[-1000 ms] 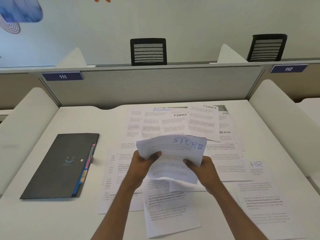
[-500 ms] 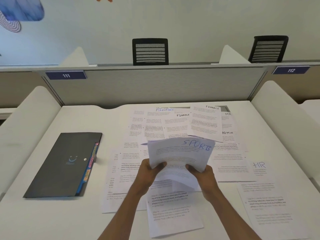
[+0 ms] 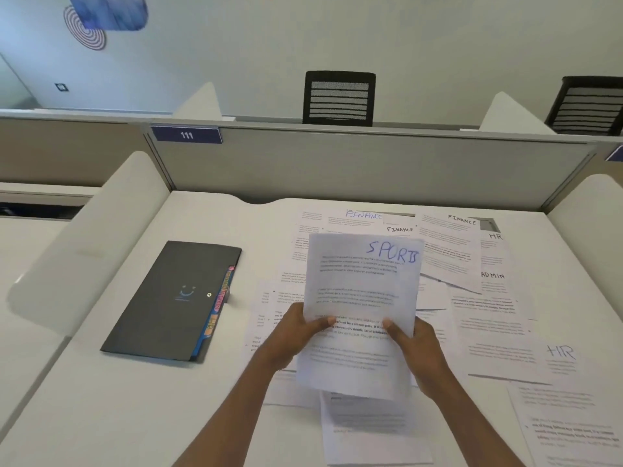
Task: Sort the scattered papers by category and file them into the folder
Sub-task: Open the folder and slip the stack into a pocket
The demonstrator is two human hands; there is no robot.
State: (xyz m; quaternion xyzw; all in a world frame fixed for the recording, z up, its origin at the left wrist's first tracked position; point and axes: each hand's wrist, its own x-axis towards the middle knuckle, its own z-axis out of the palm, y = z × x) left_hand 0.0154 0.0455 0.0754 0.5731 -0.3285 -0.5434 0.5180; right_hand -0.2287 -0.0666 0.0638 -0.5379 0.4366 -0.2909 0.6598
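I hold a thin stack of white sheets headed SPORTS (image 3: pixel 362 284) upright above the desk. My left hand (image 3: pixel 296 332) grips its lower left edge and my right hand (image 3: pixel 413 342) grips its lower right edge, thumbs on the front. Under and around it lie scattered papers headed FINANCE (image 3: pixel 451 244), ADMIN (image 3: pixel 494 284) and HR (image 3: pixel 526 358). A dark grey folder (image 3: pixel 168 305) with coloured tabs along its right edge lies shut on the desk to the left of my hands.
The white desk (image 3: pixel 111 409) is closed in by a grey partition (image 3: pixel 337 166) at the back and white side dividers (image 3: pixel 87 241) left and right. Two black chairs (image 3: pixel 338 97) stand behind the partition.
The SPORTS stack, bent over before, now stands straight and upright between my hands. My view has shifted left, so the folder sits nearer the middle.
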